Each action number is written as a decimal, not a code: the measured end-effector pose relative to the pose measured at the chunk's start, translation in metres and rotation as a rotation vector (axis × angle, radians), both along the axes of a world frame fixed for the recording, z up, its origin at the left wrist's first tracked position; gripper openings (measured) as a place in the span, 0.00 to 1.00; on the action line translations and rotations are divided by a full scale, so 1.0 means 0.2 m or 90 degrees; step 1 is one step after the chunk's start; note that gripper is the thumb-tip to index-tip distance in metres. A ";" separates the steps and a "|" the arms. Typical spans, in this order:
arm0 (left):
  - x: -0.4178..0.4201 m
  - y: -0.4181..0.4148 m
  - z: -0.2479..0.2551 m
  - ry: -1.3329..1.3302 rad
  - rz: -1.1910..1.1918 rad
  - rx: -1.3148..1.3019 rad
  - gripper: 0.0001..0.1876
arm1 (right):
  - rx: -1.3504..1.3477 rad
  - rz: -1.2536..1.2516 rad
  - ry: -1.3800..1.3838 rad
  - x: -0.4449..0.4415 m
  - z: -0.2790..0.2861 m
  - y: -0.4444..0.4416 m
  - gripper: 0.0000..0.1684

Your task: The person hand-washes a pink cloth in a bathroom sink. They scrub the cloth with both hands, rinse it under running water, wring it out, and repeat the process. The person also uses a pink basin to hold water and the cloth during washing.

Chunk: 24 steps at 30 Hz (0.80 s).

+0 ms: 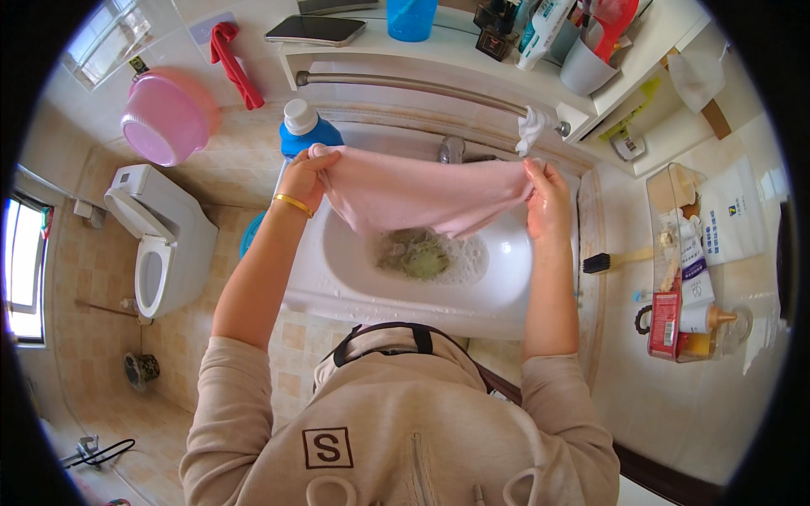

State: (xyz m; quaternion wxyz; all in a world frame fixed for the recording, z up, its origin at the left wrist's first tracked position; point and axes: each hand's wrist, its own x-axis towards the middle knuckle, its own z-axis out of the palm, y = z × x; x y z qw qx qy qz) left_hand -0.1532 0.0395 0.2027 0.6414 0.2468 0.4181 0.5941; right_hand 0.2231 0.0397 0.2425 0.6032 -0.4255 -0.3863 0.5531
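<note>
A pink cloth (424, 190) hangs stretched between my two hands, above a white washbasin (345, 269). Its upper left corner is pinched by my left hand (305, 180), which wears a gold bracelet on the wrist. At the other upper corner, my right hand (547, 196) grips the fabric. Soapy water (465, 262) with foam sits in the basin below, and a greenish cloth-like thing (427, 260) lies in it, partly hidden by the pink cloth. Behind the cloth stands the metal faucet (452, 149). A blue bottle with a white cap (302, 123) is just behind my left hand.
Over the basin runs a metal towel bar (411, 85) under a shelf holding a phone (315, 30), a blue cup (411, 19) and toiletries. A clear wall organizer (664, 253) and a brush (598, 262) are at right. At left are a toilet (168, 253) and a hanging pink basin (166, 120).
</note>
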 end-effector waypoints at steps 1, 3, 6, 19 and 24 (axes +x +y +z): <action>0.01 0.00 0.01 0.031 0.009 0.007 0.09 | -0.011 -0.003 -0.052 0.02 -0.01 0.01 0.09; 0.01 -0.03 0.03 0.086 -0.007 -0.004 0.09 | -0.012 0.011 -0.139 0.03 -0.01 0.02 0.11; 0.01 -0.07 0.06 0.116 -0.028 0.008 0.07 | 0.052 0.043 -0.318 0.00 0.00 0.00 0.17; 0.27 -0.20 0.12 0.236 -0.042 0.215 0.06 | 0.060 -0.010 -0.555 -0.03 -0.24 0.08 0.13; 0.39 -0.20 0.13 0.087 -0.017 0.168 0.06 | 0.085 0.340 -0.735 -0.15 -0.23 0.01 0.15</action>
